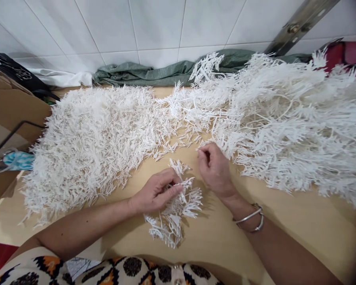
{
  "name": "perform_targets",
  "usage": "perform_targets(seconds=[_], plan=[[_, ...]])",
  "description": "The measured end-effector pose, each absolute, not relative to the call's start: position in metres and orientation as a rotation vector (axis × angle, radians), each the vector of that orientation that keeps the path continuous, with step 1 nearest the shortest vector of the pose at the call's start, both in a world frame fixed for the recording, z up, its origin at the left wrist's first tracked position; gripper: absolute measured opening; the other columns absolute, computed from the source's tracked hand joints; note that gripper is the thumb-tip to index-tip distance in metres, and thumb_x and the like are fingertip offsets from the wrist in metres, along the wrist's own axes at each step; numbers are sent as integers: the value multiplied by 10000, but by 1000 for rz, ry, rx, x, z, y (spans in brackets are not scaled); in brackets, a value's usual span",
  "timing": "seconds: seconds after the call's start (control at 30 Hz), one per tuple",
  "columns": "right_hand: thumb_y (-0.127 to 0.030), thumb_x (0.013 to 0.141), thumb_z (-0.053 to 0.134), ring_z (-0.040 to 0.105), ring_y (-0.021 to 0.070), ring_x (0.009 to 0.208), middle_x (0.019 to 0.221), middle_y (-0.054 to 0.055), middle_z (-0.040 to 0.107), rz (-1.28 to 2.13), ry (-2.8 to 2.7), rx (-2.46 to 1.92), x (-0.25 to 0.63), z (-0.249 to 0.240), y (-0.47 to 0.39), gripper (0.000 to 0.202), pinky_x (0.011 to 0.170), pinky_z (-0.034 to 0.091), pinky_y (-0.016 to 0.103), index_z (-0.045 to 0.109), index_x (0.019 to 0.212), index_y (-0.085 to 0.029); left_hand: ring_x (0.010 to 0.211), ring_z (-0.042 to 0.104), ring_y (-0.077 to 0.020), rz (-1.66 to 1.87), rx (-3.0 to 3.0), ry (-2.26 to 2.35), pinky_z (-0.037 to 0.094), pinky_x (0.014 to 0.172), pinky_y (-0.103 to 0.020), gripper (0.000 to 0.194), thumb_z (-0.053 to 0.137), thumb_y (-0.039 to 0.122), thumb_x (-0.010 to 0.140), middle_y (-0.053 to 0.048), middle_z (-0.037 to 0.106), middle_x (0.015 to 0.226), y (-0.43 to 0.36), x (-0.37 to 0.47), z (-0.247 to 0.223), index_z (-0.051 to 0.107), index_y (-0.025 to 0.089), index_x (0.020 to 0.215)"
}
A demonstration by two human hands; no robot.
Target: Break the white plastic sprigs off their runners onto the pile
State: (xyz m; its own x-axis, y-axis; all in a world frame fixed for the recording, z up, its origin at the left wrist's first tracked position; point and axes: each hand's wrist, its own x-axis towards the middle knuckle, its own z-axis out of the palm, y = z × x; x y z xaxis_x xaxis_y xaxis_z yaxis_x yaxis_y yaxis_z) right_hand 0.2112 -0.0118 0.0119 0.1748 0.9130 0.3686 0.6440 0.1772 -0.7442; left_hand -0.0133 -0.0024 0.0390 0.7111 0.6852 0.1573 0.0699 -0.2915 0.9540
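Note:
My left hand is closed around a white branching plastic sprig, whose feathery ends spread out below and to the right of the fingers. Up and to the right, my right hand is curled with thumb and forefinger pinched together; a tiny pale tip shows at the fingertips, too small to name. On the left of the table lies a wide pile of short white pieces. Longer white branching sprigs are heaped at the right, and loose bits join the two piles beyond my hands.
The tan table meets a white tiled wall. Dark green cloth lies along the wall. At the left are a cardboard box, a black bag and a clear cup; a red item sits at far right.

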Motion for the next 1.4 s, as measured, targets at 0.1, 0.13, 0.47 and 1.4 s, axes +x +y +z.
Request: perform_targets(seconds=[0.1,0.13,0.47,1.4], plan=[[-252,1010,573,599,188,789,853,11,623,409,-1504,-1532,220,9,-9,47,770,502,362,592,967,-247,770,481,-108,709,1666,695,423,713,-253,242,574,359,1060,4,518,833,-6,-11,38,573,180,896],[-259,1014,588,628,188,830,906,19,658,454,-1489,-1507,220,9,-9,45,806,523,367,627,1034,-246,748,460,-104,726,1595,757,416,691,-248,267,575,388,1060,11,496,816,-6,-10,37,556,183,890],[-285,1026,647,657,232,1239,1269,95,713,651,-1609,-1147,204,23,-20,215,1132,523,497,713,1230,-265,724,463,-73,713,1261,787,414,681,-212,260,640,431,1031,32,513,849,-5,-9,30,560,193,1100],[-223,1006,600,550,127,638,724,-26,608,684,-1628,-1446,190,25,-27,112,639,460,303,606,895,-223,679,430,-76,687,1449,779,376,617,-229,275,611,431,1043,33,475,778,2,-10,33,582,177,941]])
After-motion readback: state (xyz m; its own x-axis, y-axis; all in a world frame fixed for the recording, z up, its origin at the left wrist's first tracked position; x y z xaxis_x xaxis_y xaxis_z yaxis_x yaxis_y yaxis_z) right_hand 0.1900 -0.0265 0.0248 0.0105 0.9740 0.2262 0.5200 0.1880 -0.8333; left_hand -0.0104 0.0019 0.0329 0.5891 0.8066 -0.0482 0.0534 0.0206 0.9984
